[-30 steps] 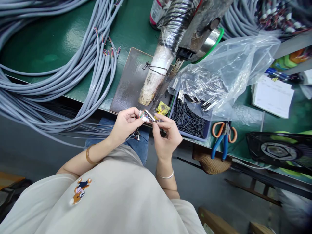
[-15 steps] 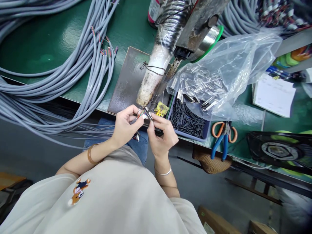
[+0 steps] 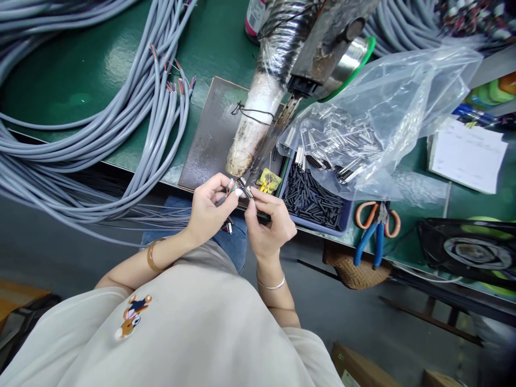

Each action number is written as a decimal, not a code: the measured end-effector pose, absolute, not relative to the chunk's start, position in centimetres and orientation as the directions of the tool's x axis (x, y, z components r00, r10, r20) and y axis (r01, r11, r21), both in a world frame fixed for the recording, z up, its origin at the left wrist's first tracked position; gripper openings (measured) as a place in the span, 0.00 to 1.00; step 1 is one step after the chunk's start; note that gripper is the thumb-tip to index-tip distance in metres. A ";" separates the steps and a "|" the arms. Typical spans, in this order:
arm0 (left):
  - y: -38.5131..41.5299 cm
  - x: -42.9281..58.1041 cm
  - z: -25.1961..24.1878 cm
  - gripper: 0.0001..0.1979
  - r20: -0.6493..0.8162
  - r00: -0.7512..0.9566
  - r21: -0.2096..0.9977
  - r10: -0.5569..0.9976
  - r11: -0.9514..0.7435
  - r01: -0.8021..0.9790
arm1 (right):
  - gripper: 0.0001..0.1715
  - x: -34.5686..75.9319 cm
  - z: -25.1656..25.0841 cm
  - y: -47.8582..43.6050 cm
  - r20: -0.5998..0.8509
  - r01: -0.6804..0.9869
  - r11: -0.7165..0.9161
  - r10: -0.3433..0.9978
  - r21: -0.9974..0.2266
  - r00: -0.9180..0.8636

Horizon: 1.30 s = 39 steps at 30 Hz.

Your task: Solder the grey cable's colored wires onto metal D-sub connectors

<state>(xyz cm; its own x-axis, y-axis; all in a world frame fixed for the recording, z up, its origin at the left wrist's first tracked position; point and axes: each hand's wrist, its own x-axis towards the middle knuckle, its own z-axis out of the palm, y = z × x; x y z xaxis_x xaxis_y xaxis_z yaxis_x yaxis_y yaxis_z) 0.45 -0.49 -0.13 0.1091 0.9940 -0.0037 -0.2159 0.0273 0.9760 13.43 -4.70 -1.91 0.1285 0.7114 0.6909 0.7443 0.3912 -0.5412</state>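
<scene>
My left hand (image 3: pixel 212 207) pinches the stripped end of a grey cable, its thin coloured wires (image 3: pixel 233 188) fanned toward a small connector (image 3: pixel 244 188). My right hand (image 3: pixel 271 220) grips that connector by its right end between thumb and fingers. The wires meet the connector's row of pins; whether each one is joined is too small to tell. Just above the hands are the soldering iron's tip (image 3: pixel 258 165) and the scorched mouth of a white-wrapped fume duct (image 3: pixel 241 156). Beside them lies a yellow sponge (image 3: pixel 269 181).
Bundled grey cables (image 3: pixel 133 123) cover the left. A blue bin (image 3: pixel 342 228) holds black sleeves (image 3: pixel 310 199), with a clear bag (image 3: pixel 403 123) of connectors over it. Pliers (image 3: pixel 374 231), a paper pad (image 3: pixel 467 156), a black fan (image 3: pixel 471 250) and a solder spool (image 3: pixel 346 67) are to the right.
The view has shifted slightly, so things on the right appear farther right. Both hands keep nearly the same pose, holding the cable and connector together.
</scene>
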 end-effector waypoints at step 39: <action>-0.7 0.3 0.1 0.06 -0.055 0.088 0.982 0.995 0.070 -0.175 | 0.09 13.3 -2.0 -4.8 0.693 0.748 0.377 0.705 -0.547 0.152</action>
